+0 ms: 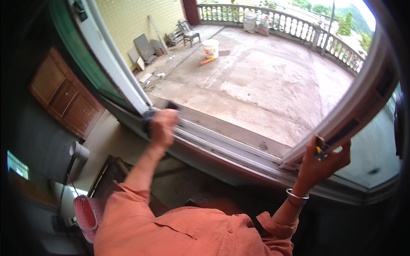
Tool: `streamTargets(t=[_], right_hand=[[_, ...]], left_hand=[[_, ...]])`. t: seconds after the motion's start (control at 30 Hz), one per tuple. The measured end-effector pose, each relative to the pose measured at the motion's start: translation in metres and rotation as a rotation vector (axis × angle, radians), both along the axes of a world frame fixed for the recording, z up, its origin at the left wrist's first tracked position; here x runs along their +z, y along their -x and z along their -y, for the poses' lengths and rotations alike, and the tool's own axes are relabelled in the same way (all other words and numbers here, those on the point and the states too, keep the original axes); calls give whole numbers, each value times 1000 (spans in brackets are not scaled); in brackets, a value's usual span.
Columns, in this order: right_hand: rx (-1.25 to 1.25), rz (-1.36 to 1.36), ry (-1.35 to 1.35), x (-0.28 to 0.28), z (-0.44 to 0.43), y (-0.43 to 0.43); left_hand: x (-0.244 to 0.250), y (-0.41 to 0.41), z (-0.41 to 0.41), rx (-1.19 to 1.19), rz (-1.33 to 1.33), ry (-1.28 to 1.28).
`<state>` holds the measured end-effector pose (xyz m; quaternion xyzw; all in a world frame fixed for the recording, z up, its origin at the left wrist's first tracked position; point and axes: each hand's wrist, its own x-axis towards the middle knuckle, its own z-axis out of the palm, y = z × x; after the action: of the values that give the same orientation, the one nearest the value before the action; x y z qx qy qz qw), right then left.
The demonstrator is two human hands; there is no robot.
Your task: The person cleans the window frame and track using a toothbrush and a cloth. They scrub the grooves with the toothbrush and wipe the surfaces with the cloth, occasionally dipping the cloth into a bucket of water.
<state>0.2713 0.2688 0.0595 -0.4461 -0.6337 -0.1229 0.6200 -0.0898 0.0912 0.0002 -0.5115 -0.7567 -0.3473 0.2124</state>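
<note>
My left hand (163, 126) is closed around a dark item (148, 121), possibly a cloth, too blurred to name surely. It is over the metal sliding-window track (224, 144), close to the foot of the pale upright frame (112, 54) on the left. On the right, my right hand (320, 164), with a silver bangle on its wrist, is at the lower end of the sliding sash's white frame (339, 118). A small item with yellow and blue parts (318, 150) sits between its thumb and fingers; what it is cannot be made out.
Outside lies a concrete terrace (256, 80) with a white bucket (210, 48), a chair (189, 33), leaning boards (144, 47) and sacks (256, 23) by the balustrade (288, 24). Indoors, a pink basket (86, 214) is at my left, near a wooden door (65, 92).
</note>
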Motion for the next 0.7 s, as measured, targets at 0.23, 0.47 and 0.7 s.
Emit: streamTargets(t=[0.23, 0.47, 0.7], right_hand=[[51, 9, -19, -9, -10, -19], [-94, 121, 60, -14, -7, -16], [-54, 59, 3, -13, -6, -14]], left_hand=[[-49, -91, -29, -376, -8, 137], [-32, 112, 52, 149, -225, 498], [-24, 40, 40, -109, -78, 409]])
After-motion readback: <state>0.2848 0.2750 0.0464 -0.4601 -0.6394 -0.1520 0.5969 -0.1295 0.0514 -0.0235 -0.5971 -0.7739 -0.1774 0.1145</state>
